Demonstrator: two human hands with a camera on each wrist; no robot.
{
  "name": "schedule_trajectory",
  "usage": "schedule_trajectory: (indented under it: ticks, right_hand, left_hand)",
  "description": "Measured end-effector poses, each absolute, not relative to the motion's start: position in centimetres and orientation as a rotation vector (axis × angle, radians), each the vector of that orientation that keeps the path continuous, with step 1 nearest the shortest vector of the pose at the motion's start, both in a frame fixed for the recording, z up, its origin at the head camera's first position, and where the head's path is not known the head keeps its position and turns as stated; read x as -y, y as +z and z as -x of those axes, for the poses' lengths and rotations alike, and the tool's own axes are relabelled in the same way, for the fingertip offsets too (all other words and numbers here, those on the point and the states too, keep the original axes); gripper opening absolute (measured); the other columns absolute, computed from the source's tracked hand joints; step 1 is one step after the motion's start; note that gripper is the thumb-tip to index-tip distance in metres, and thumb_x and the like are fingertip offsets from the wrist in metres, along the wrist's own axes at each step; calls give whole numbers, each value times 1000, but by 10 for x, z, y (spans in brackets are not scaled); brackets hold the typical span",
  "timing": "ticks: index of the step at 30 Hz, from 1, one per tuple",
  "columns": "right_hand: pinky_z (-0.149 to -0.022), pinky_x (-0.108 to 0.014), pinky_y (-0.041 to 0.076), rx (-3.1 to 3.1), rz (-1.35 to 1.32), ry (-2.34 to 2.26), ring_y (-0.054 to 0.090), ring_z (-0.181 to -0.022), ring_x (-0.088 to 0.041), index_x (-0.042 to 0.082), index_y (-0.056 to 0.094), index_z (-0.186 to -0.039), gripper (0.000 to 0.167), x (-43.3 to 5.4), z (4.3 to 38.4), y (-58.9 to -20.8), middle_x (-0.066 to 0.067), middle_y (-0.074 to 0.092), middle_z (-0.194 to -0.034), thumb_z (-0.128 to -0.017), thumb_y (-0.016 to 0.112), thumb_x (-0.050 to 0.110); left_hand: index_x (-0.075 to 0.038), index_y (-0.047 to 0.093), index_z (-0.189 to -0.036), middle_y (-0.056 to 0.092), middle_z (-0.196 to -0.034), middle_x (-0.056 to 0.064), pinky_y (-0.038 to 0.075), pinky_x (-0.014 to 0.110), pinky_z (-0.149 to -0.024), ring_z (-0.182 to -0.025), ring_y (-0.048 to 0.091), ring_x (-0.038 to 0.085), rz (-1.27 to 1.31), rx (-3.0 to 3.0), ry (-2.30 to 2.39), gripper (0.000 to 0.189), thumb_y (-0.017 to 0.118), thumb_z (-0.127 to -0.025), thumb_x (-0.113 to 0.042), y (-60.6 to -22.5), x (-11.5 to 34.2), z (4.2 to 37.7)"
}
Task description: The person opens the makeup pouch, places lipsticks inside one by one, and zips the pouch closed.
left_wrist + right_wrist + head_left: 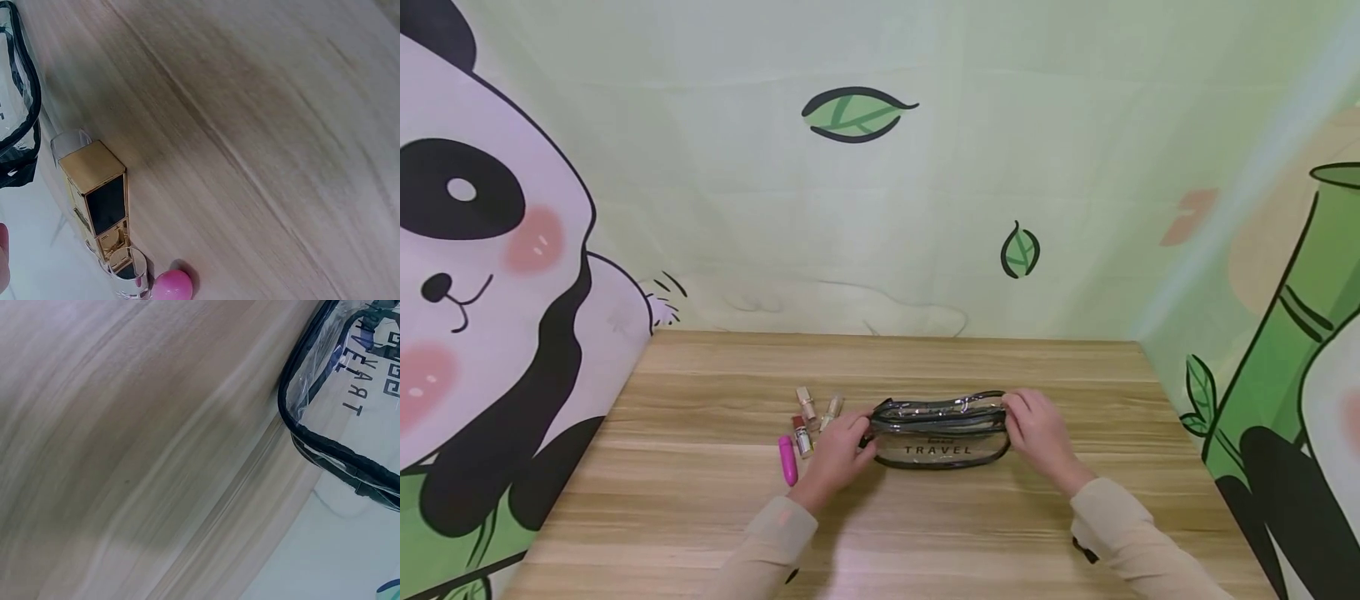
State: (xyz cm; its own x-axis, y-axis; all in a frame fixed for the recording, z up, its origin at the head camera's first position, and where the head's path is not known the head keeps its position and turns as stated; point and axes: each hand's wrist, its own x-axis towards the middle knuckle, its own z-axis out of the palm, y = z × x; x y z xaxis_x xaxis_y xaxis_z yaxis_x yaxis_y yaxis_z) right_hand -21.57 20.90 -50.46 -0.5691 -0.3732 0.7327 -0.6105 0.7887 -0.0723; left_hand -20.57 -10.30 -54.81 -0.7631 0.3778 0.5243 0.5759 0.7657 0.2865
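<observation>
A clear travel pouch (938, 451) with black trim and the word TRAVEL stands on the table. My left hand (837, 457) grips its left end, thumb toward the front. At the upper right corner, my right hand (1039, 432) pinches the edge. The pouch's black border shows at the left of the left wrist view (32, 94) and at the right of the right wrist view (325, 445). Just left of my left hand lie small cosmetic tubes: a magenta tube (787, 460), a red-ended tube (802, 437), a pale-capped tube (806, 403) and a clear-ended tube (832, 410).
The wood-grain table (715, 533) runs back to a green cloth backdrop (737, 183) printed with pandas, leaves and bamboo. Close up in the left wrist view are a gold-and-black lipstick (105, 203) and a round pink end (172, 286).
</observation>
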Motion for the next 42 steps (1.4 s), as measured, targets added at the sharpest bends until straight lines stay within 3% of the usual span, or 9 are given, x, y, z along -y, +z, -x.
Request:
schedule_trajectory:
  ticks: [29,42]
  right_hand:
    - [-62,-39,46,2275,-604,369,53,-73,-26,4,58,-83,13,-231,214,-517,-10,57,-80,-75,48,6]
    - [-60,-37,46,2287,-592,372,54,-70,-25,4,60,-83,14,-236,213,-522,-10,58,-78,-75,49,6]
  left_hand:
    - [-11,56,-79,64,-99,4,49,30,-71,-87,60,18,689,2497,-573,17,68,-69,-16,-552,106,207]
    - [-12,53,-77,63,-103,3,49,29,-72,-90,59,18,659,2553,-598,15,67,-71,-16,-548,105,205]
